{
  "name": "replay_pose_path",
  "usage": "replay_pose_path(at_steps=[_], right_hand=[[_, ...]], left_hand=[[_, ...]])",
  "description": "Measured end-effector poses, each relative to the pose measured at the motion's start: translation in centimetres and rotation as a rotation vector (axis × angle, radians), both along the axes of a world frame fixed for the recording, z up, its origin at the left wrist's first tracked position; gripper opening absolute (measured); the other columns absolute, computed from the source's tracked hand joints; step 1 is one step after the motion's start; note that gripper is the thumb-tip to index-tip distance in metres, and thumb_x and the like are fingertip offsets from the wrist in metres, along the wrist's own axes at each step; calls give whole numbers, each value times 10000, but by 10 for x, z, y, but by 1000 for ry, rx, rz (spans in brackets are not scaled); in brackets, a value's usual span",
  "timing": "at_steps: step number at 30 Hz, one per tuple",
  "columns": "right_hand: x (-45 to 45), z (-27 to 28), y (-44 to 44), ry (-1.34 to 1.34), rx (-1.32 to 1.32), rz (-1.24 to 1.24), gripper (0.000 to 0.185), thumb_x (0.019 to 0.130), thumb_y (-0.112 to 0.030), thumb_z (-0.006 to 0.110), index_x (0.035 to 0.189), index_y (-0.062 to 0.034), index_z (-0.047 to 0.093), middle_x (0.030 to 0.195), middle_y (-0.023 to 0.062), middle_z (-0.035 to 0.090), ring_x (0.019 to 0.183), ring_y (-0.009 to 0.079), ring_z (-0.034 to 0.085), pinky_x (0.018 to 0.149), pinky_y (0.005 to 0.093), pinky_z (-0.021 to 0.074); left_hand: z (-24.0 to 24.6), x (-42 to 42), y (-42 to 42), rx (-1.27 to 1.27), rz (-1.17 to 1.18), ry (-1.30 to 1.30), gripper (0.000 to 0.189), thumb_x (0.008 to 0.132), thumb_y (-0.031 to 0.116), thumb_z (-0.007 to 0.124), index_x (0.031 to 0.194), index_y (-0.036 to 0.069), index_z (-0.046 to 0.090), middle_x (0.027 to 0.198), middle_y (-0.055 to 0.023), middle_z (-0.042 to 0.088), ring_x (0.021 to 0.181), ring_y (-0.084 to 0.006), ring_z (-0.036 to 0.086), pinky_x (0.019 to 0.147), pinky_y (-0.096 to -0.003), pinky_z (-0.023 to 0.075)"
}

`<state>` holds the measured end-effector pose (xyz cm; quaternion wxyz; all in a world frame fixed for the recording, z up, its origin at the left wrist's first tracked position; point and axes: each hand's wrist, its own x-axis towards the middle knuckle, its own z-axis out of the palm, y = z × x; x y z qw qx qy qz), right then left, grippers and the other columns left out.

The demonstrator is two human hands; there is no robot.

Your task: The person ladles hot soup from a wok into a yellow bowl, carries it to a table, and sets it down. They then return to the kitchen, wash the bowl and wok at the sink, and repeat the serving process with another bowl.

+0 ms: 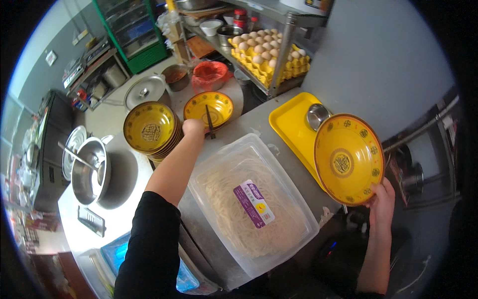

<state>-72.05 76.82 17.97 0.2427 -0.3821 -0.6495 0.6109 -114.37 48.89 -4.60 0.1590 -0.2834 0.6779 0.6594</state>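
Note:
A yellow patterned bowl tilts towards me, its lower rim gripped by my right hand. Behind it lies a yellow tray with a small metal cup. My left hand reaches between a stack of yellow bowls and another yellow bowl. Dark chopsticks rest across that bowl's near side. The left fingers are hidden behind the hand, so whether they hold anything cannot be told. Between my arms stands a translucent plastic box of noodles, with a printed label.
Metal pots and a red-bag-lined container stand beyond the bowls. Yellow trays of eggs fill part of the metal shelf. A steel basin with a ladle and a grater lie at left. Blue-covered bins are nearest me.

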Motion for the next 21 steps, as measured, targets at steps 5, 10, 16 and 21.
replay_pose_path(at_steps=[5,10,16,21], right_hand=[[79,18,-28,-47,5,-145,215,782,-127,513,966,-29,565,732,29,601,504,61,506,421,177,375],[174,30,-68,-5,-22,-189,242,756,-121,534,966,-5,566,738,41,612,497,70,516,403,182,382],[255,30,-151,166,-205,-172,238,771,-47,526,997,19,560,786,108,625,552,132,595,418,214,465],[351,2,-225,110,-327,-185,181,780,-60,544,938,29,544,708,102,627,492,137,594,425,213,461]], left_hand=[[8,-4,-14,95,36,-124,290,909,74,420,1187,10,474,1043,-146,556,826,-264,613,624,-373,551],[46,33,-9,-700,-702,24,239,883,104,451,1033,-25,585,956,-180,627,850,-277,644,678,-359,541],[112,93,-56,-1067,-651,808,287,807,193,537,983,-17,624,951,-192,653,905,-301,639,760,-360,509],[240,372,-59,88,-957,570,392,867,338,593,1118,40,560,971,-42,591,945,-159,573,821,-320,468]])
